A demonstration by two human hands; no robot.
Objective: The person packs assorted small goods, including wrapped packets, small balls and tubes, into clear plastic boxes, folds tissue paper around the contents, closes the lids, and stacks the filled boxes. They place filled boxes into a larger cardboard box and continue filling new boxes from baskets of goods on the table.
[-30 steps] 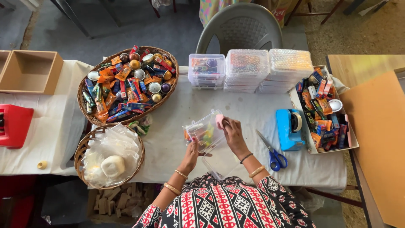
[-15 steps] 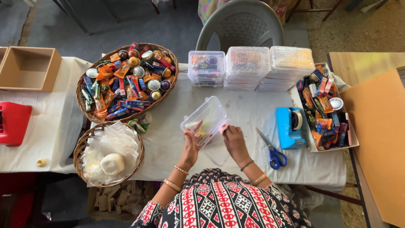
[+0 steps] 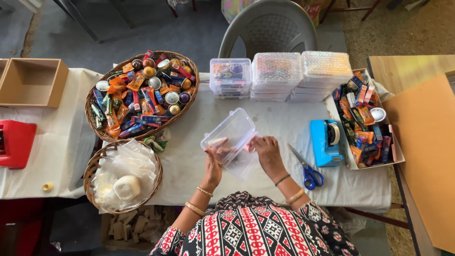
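Observation:
A clear plastic box (image 3: 231, 135) with a hinged lid is held open above the white-covered table (image 3: 284, 123), and it looks empty. My left hand (image 3: 214, 159) grips its near left side, fingers partly behind the clear plastic. My right hand (image 3: 266, 150) holds its right edge. Both wrists wear bangles.
A large wicker basket (image 3: 141, 92) of wrapped sweets sits at the back left, a smaller basket (image 3: 124, 174) of clear bags in front of it. Stacked clear boxes (image 3: 279, 75) line the back. To the right lie blue scissors (image 3: 308, 170), a blue tape dispenser (image 3: 324, 141) and a tray of sweets (image 3: 367, 121).
The box moved from in front of my chest, tilted, to lower over the table, and its lid has swung open. Both hands kept hold of it.

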